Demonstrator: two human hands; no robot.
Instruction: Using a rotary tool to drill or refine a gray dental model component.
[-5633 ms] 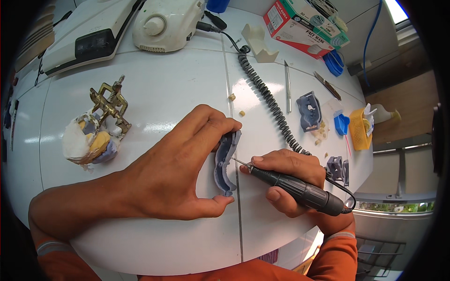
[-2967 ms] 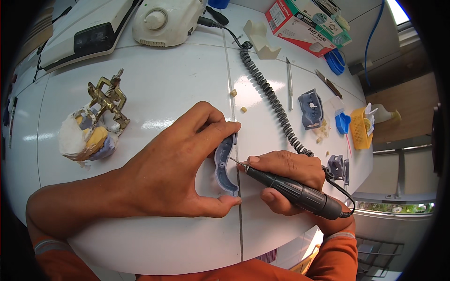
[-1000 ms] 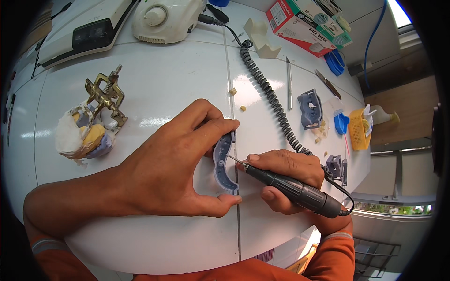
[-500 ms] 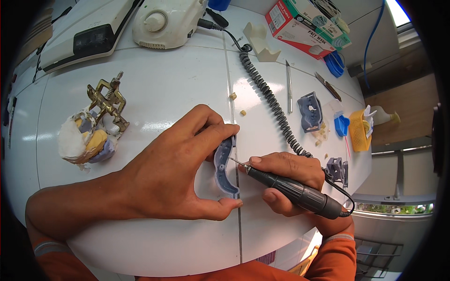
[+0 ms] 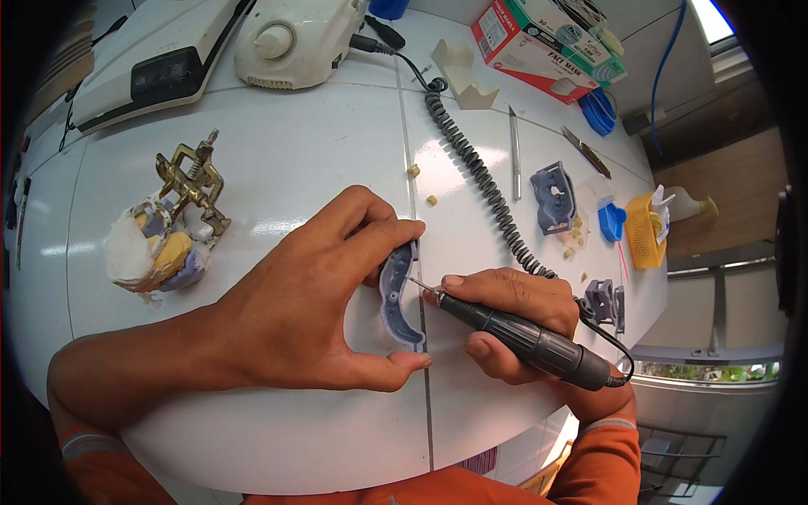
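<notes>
My left hand [image 5: 311, 290] grips a grey-blue curved dental model [image 5: 394, 296] by its two ends, thumb at the near end and fingers at the far one. Its hollow side faces right. In my right hand [image 5: 513, 307] is a black rotary handpiece [image 5: 539, 341], held like a pen. The thin bur at its tip points left and meets, or nearly meets, the model's right edge; I cannot tell if they touch. A coiled grey cord [image 5: 480, 168] runs from the white control unit [image 5: 286, 46] toward the handpiece.
Left stands a brass articulator [image 5: 195, 187] with plaster casts. At right lie a craft knife [image 5: 515, 156], another knife [image 5: 587, 151], a grey-blue model [image 5: 553, 198], smaller grey-blue pieces [image 5: 602, 301], a blue tray [image 5: 612, 220] and a yellow basket [image 5: 644, 236]. Mask boxes [image 5: 539, 50] stand behind.
Both hands, the model and the handpiece have shifted very slightly left and up in the picture. The grips stay the same, and the bur remains at the model's right edge.
</notes>
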